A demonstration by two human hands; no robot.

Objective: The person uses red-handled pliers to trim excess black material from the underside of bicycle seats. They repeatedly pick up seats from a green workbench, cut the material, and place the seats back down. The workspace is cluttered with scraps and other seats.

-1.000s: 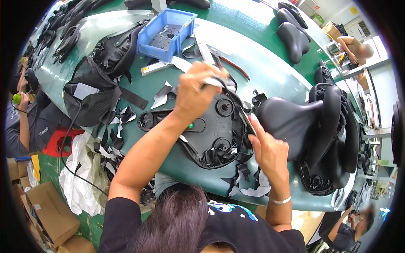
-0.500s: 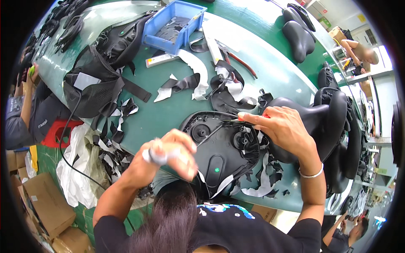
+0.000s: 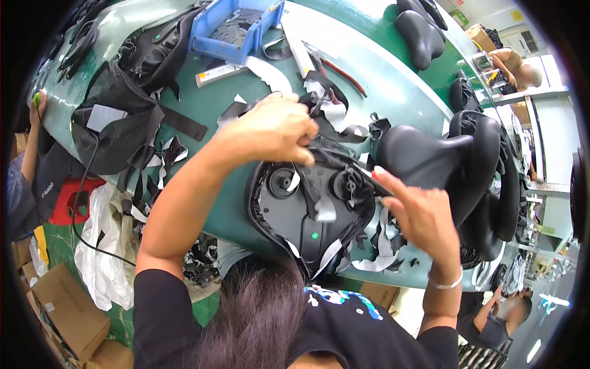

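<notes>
A black saddle (image 3: 295, 215) lies upside down at the table's near edge, its plastic base facing up with two round mounts. At its far rim my left hand (image 3: 279, 129) is closed with its fingers pinched on a black trim strip (image 3: 314, 194). The strip droops across the base to a pale end. My right hand (image 3: 421, 215), at the saddle's right rim, is closed around a red-handled cutting tool (image 3: 374, 176) that looks like scissors. Its dark blades lie along the rim; the palm hides most of the handle.
Black saddles (image 3: 424, 157) crowd the right side. Offcuts (image 3: 335, 111) litter the table beyond. A blue bin (image 3: 224, 31), red-handled pliers (image 3: 344, 80) and a black mesh bag (image 3: 117, 111) stand or lie farther back. Cartons (image 3: 67, 307) sit on the floor. Other people are at left and right.
My left hand has moved up and away to the saddle's far rim and grips the strip there. My right hand has shifted down along the right rim with the tool.
</notes>
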